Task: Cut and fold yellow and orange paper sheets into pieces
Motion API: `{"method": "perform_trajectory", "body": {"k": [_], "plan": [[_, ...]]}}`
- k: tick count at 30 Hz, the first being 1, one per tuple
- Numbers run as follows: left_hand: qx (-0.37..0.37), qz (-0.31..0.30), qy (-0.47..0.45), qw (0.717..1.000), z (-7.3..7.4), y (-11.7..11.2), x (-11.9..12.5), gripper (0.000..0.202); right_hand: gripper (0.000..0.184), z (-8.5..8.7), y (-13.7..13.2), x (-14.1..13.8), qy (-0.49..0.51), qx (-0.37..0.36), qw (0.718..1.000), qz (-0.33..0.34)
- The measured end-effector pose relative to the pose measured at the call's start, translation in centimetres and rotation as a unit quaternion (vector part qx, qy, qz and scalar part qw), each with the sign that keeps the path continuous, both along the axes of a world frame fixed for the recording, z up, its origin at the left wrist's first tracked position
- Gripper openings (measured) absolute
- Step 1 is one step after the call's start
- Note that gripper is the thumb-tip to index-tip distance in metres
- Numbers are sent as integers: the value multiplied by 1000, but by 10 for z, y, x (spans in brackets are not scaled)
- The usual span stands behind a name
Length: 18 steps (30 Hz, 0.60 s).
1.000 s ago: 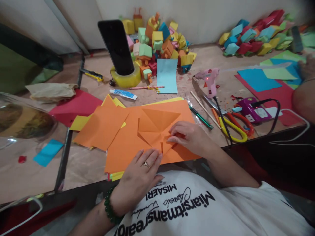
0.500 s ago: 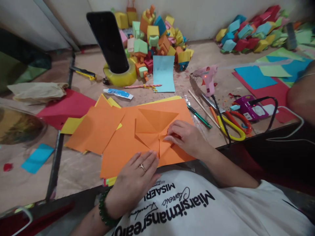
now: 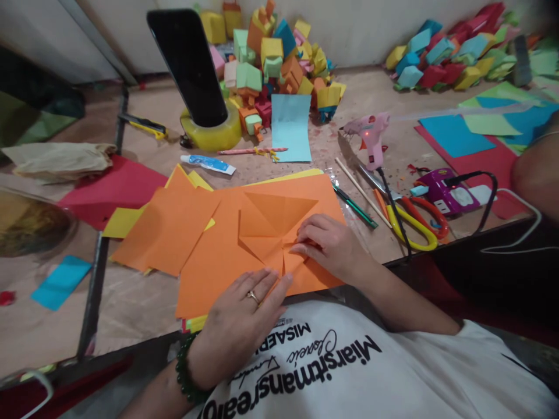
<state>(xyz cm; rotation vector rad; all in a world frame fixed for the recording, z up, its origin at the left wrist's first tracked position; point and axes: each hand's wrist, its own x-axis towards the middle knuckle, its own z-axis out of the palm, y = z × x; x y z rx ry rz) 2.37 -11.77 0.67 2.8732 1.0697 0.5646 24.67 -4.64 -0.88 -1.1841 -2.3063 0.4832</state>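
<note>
A folded orange paper square (image 3: 273, 224) lies on a stack of orange sheets (image 3: 218, 262) near the table's front edge. My left hand (image 3: 244, 317) lies flat on the fold's lower corner, fingers stretched out, a ring on one finger and a green bead bracelet on the wrist. My right hand (image 3: 329, 244) rests on the fold's right side with its fingertips pressed together on a paper flap.
A black phone (image 3: 187, 64) stands in a yellow tape roll (image 3: 212, 134). Behind it is a pile of coloured paper boxes (image 3: 279, 58), and another (image 3: 441, 58) at back right. A pink glue gun (image 3: 369, 137), scissors (image 3: 414, 224), a glue tube (image 3: 207, 164) and sticks lie right. Another person's arm (image 3: 535, 174) is at right.
The view has drifted slightly. My left hand's fingers have slid a little along the lower fold; my right hand stays on the flap.
</note>
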Motion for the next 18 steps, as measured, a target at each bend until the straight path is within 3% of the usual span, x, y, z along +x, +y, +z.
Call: {"method": "perform_trajectory", "body": {"k": [18], "plan": [[-21, -7, 8, 1000, 2, 2, 2, 27, 33, -2, -2, -3, -50, 66, 996, -16]]}}
